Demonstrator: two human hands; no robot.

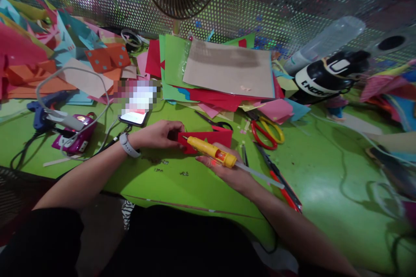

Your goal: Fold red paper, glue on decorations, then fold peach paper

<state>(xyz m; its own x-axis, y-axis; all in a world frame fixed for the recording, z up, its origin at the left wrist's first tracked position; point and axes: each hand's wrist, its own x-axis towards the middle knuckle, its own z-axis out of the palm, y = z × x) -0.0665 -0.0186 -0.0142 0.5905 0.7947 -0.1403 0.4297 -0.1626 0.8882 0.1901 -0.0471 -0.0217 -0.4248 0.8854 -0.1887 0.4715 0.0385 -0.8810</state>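
Observation:
My left hand (159, 135), with a pale band at its wrist, pinches the left end of a folded red paper piece (222, 139). In my right hand (229, 176) is a yellow glue gun (202, 145), its nozzle pointing left over the paper near my left fingers. A long translucent glue stick (260, 175) juts from the gun's rear, and a small red light glows by my fingers. My right fingers are close under the red paper; whether they touch it I cannot tell. Small dark bits (184, 174) lie on the green table (201, 190) below.
Black scissors (208, 119) lie behind the paper, red-and-yellow-handled scissors (266, 132) and a red-and-black cutter (281, 184) to the right. Left are a lit phone (138, 106), a blue glue gun (40, 114) and a purple corded device (76, 136). Paper sheets (229, 67) and a black bottle (320, 78) stand behind.

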